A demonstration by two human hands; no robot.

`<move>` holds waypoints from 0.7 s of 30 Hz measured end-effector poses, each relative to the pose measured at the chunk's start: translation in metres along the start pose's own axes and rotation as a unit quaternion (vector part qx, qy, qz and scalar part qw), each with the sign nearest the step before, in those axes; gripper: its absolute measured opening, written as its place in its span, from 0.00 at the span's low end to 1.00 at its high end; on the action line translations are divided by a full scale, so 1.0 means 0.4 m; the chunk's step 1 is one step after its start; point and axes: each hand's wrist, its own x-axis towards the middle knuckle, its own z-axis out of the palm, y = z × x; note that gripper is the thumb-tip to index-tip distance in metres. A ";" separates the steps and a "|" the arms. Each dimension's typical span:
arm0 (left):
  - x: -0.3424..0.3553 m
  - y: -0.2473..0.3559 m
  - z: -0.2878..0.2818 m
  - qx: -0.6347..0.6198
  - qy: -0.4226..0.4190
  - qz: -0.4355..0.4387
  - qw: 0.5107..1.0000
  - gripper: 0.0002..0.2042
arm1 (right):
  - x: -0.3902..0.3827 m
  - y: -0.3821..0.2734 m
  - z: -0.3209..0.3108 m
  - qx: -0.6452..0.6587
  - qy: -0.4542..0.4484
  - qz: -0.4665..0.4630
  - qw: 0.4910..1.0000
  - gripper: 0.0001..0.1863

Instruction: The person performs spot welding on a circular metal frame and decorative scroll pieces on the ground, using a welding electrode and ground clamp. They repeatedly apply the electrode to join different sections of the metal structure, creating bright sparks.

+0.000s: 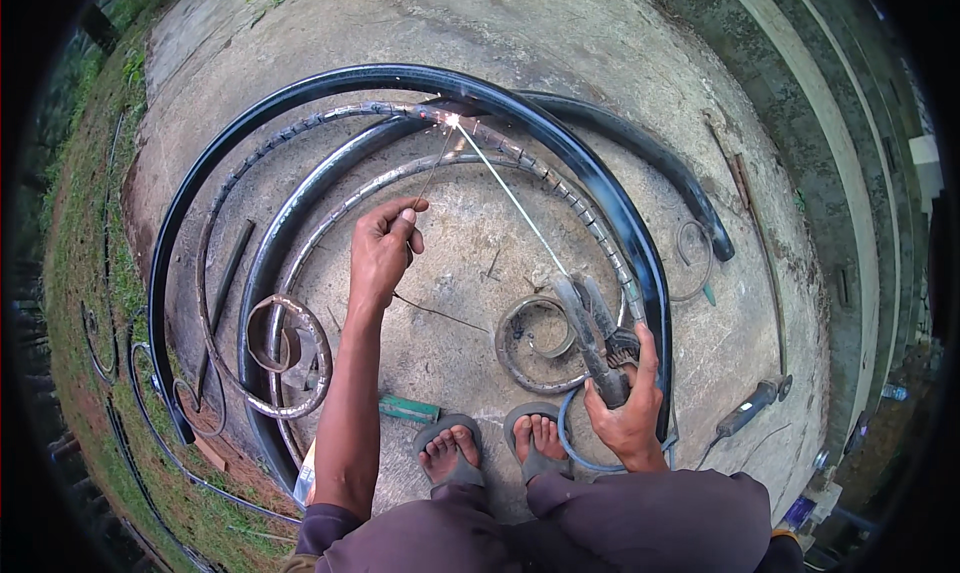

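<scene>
A: Status on right hand [632, 408]?
B: I have its fingers clamped round the handle of the electrode holder [592, 343], index reaching forward along the side. White-coated welding rod [515, 205] runs from the holder's jaws up and left to the spark.
A: Left?
B: Left hand [384, 248] is raised over the concrete slab [450, 283], thumb and fingers pinched together on a thin wire [433, 173]. Wire slants up toward the same spark [453, 121].
A: Where's the work?
B: Mid-slab, arching toward its far edge. I see the ridged metal bar [230, 178] curving under the outer black tube [620, 208]. Spark sits at the top of the arch; glare hides the exact contact, can't tell which surface.
A: Inside the arch?
B: Second black tube [275, 253] crosses under the outer one. Left coil [325, 358] lies toward the slab's left edge, right coil [512, 368] just left of the holder.
A: Around it?
B: Green block [408, 409] beside the sandalled feet [455, 453], near side. Corded grey power tool [745, 410] by the slab's right edge. Grass [80, 243] past the left edge.
</scene>
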 end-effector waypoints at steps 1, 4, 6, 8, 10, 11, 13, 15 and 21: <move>-0.001 0.003 -0.001 -0.002 0.001 -0.001 1.000 0.13 | -0.001 0.005 0.000 0.004 -0.002 0.001 1.000 0.50; -0.003 0.009 -0.005 -0.005 0.006 -0.010 1.000 0.13 | 0.005 -0.008 0.005 0.003 0.004 -0.004 1.000 0.50; -0.002 0.008 -0.003 -0.008 0.005 -0.014 1.000 0.13 | 0.009 -0.016 0.002 0.000 0.007 -0.004 1.000 0.49; -0.002 0.008 -0.004 -0.008 0.006 -0.016 1.000 0.13 | 0.010 -0.019 0.000 0.002 0.003 0.001 1.000 0.49; -0.001 0.007 -0.009 -0.007 0.002 -0.015 1.000 0.13 | 0.011 -0.021 0.002 0.004 0.003 -0.007 1.000 0.49; 0.000 0.005 -0.007 -0.009 -0.001 -0.015 1.000 0.13 | 0.011 -0.020 0.000 0.003 0.003 -0.010 1.000 0.49; -0.005 0.010 -0.002 -0.009 0.000 -0.012 1.000 0.13 | -0.008 -0.002 -0.002 0.004 0.013 -0.007 1.000 0.50; -0.017 0.021 -0.007 0.000 0.003 0.006 1.000 0.13 | -0.024 0.010 -0.007 0.019 0.025 -0.006 1.000 0.51; -0.063 0.034 0.018 -0.021 -0.034 -0.005 0.999 0.12 | -0.086 0.028 -0.060 0.017 0.044 0.045 0.998 0.52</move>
